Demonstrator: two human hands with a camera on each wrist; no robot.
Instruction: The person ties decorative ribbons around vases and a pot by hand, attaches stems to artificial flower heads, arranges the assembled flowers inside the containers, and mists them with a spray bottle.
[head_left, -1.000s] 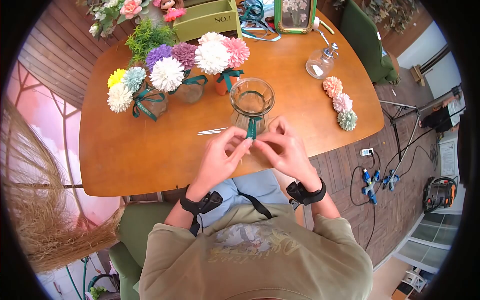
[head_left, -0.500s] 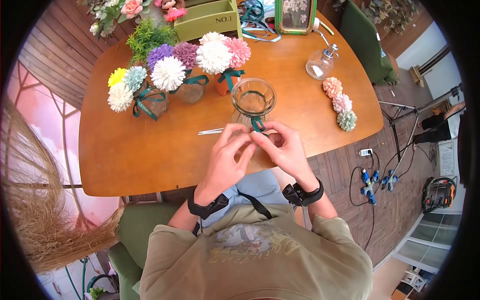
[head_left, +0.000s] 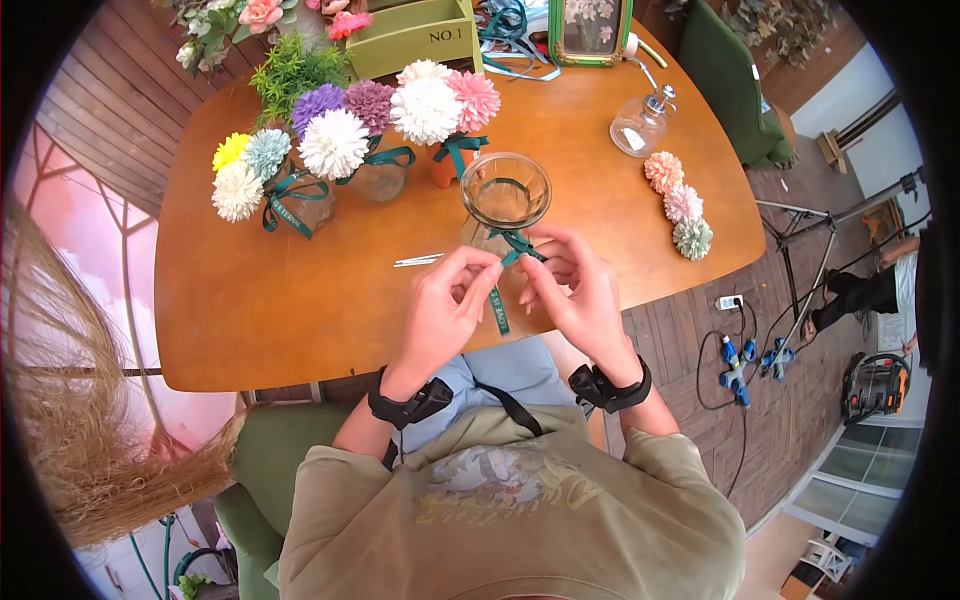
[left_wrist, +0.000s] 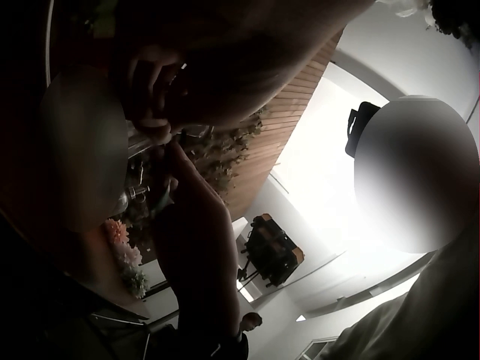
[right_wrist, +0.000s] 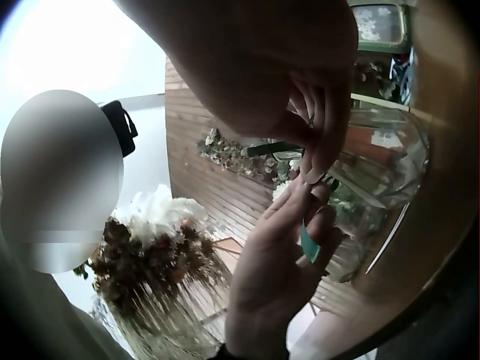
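Observation:
A clear glass vase (head_left: 478, 212) with a flared rim stands near the table's front edge. Dark green ribbon (head_left: 515, 243) is tied in loops round its neck, and a printed tail hangs toward me. My left hand (head_left: 440, 310) pinches the ribbon between thumb and fingertips, just in front of the vase. Close beside it, my right hand (head_left: 580, 300) pinches the ribbon's loop from the right. The right wrist view shows both sets of fingertips meeting at the vase neck, with a ribbon end (right_wrist: 309, 244) below them. The left wrist view is dark.
Flower vases with green bows, such as one with a white bloom (head_left: 335, 143), stand back left. White sticks (head_left: 418, 260) lie left of the hands. Three pompom flowers (head_left: 684, 204) and a glass spray bottle (head_left: 638, 130) are on the right. A green box (head_left: 410, 38) stands behind.
The hands have worked the ribbon at the vase neck and moved slightly apart. Loops now show on both sides, and a printed tail hangs between the hands. At far right, a person has moved.

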